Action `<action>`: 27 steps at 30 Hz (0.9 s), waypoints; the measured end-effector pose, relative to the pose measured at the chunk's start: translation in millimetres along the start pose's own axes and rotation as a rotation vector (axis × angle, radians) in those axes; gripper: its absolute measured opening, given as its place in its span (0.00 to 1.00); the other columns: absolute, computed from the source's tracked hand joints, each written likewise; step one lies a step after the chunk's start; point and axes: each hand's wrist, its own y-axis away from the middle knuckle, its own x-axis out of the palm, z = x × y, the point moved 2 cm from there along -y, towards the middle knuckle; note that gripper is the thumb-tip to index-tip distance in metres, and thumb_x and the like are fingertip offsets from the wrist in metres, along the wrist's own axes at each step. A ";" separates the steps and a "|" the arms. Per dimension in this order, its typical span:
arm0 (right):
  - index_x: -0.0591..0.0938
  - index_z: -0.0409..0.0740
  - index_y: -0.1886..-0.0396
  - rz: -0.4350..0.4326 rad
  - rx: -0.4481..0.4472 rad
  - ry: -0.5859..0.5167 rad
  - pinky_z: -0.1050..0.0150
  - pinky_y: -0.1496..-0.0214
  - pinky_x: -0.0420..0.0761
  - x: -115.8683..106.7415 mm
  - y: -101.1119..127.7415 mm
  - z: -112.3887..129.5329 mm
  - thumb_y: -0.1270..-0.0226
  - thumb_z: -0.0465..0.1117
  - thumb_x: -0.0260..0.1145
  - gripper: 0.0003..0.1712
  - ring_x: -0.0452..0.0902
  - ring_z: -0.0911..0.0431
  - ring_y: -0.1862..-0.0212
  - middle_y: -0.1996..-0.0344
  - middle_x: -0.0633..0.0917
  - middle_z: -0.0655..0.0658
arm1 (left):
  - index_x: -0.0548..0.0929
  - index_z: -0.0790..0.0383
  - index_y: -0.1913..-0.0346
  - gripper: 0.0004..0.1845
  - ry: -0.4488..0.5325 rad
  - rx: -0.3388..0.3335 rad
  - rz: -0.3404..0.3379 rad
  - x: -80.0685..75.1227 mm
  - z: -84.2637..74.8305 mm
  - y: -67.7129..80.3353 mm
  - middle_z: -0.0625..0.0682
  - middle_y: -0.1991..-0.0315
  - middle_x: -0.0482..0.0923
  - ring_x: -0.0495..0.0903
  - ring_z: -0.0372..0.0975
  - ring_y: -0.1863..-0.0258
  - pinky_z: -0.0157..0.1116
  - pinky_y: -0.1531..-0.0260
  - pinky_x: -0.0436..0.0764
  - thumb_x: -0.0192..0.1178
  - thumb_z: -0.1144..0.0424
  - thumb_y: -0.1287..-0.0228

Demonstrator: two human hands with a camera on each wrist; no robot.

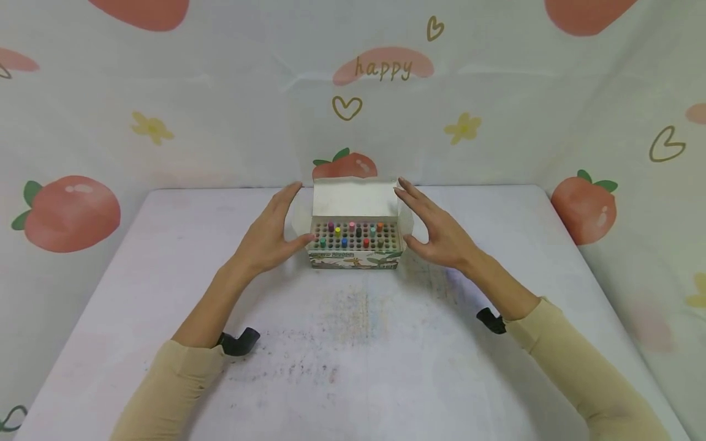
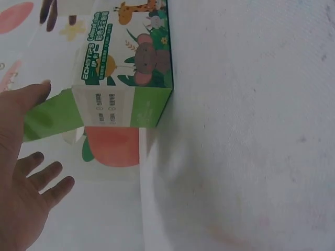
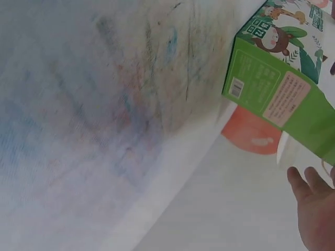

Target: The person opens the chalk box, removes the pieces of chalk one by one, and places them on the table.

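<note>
One lid-up box (image 1: 355,261) stands on the table (image 1: 413,380) between the left hand (image 1: 268,237) and right hand (image 1: 445,231), each grip spread apart; its green lettering (image 2: 90,52) seemingly reads "ECHOTIPS"; the backdrop (image 1: 242,122) says "happy".

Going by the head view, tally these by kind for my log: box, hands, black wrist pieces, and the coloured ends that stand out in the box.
Box: 1
Hands: 2 (left hand, right hand)
Black wrist pieces: 2
Coloured ends standing out in the box: 10
Total: 15
</note>
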 end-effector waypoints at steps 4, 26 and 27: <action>0.58 0.43 0.22 0.013 -0.017 0.056 0.43 0.35 0.66 -1.9 1.5 -0.7 0.42 0.35 0.67 0.48 0.56 0.46 0.25 0.22 0.56 0.44 | 0.54 0.52 0.21 0.48 -0.024 0.040 -0.028 -5.1 3.2 4.2 0.55 0.23 0.52 0.62 0.56 0.29 0.58 0.46 0.74 0.71 0.55 0.40; 0.64 0.44 0.24 0.007 0.111 0.181 0.42 0.30 0.59 -14.1 22.7 -13.8 0.36 0.45 0.69 0.42 0.53 0.40 0.25 0.26 0.64 0.40 | 0.68 0.63 0.28 0.36 -0.150 0.092 0.007 9.0 12.4 10.0 0.62 0.28 0.63 0.59 0.57 0.28 0.52 0.28 0.52 0.67 0.55 0.35; 0.64 0.44 0.24 0.009 0.114 0.190 0.42 0.28 0.57 -14.0 23.5 -14.4 0.36 0.46 0.69 0.42 0.53 0.39 0.25 0.26 0.64 0.39 | 0.67 0.63 0.28 0.36 -0.138 0.077 0.021 10.1 12.6 10.1 0.62 0.28 0.63 0.59 0.57 0.28 0.52 0.28 0.52 0.66 0.55 0.34</action>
